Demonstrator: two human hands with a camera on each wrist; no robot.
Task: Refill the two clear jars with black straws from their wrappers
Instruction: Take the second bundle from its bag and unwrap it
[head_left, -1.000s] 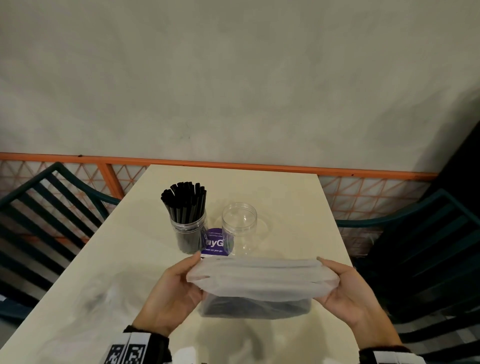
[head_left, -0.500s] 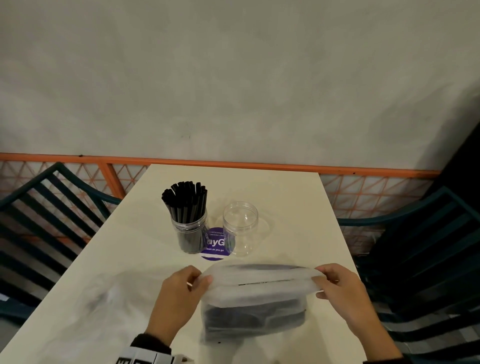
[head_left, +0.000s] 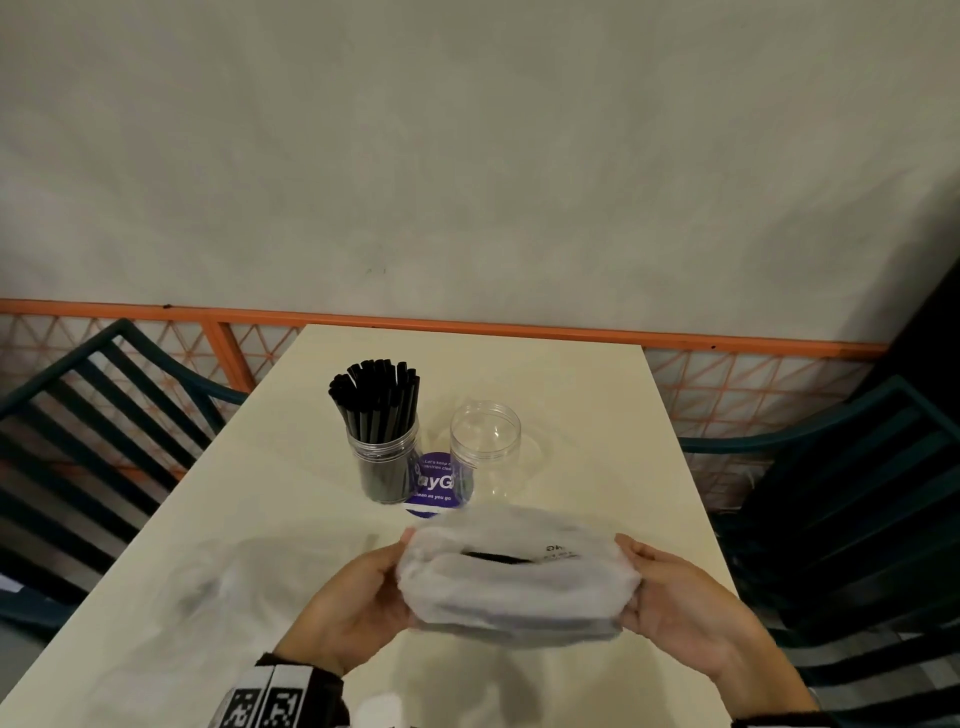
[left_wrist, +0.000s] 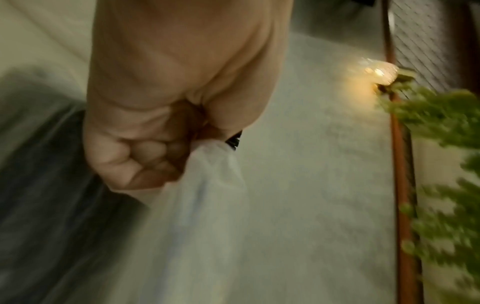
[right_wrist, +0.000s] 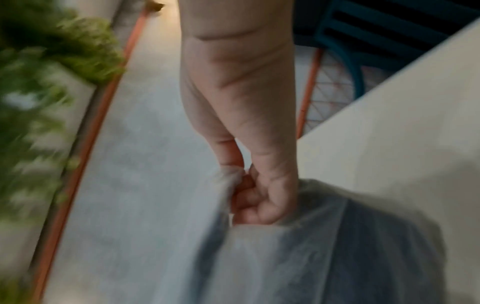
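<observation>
**Both hands on the straw wrapper, one jar still bare**

At the near edge of the counter (head_left: 571, 374), I've got the frosted wrapper (head_left: 517, 577) lifted between my two hands, held sideways just above the surface. My left hand (head_left: 358, 603) has its grip curled tight on the wrapper's left end, fingers (left_wrist: 145, 156) bunching the plastic into the palm. My right hand (head_left: 680, 608) mirrors it on the other end, fingers (right_wrist: 257, 203) curled and pinching a gathered fold of the film. Through the cloudy plastic I can make out a dark mass of black straws, and a thin dark slit shows along the top face. Both wrist views are blurred, so finer detail of the film is lost.

Beyond the wrapper, toward the wall, the two clear jars stand upright, close side by side. The left jar (head_left: 387, 467) is packed with black straws (head_left: 376, 400) fanning out above its rim. The right jar (head_left: 485, 452) holds nothing. Between their bases, a round purple sticker (head_left: 434, 486) lies on the counter, partly hidden behind both.

Dark green slatted chairs flank the counter, one on the left (head_left: 93, 426), one on the right (head_left: 852, 493), and an orange railing (head_left: 467, 325) runs along the far edge.
</observation>
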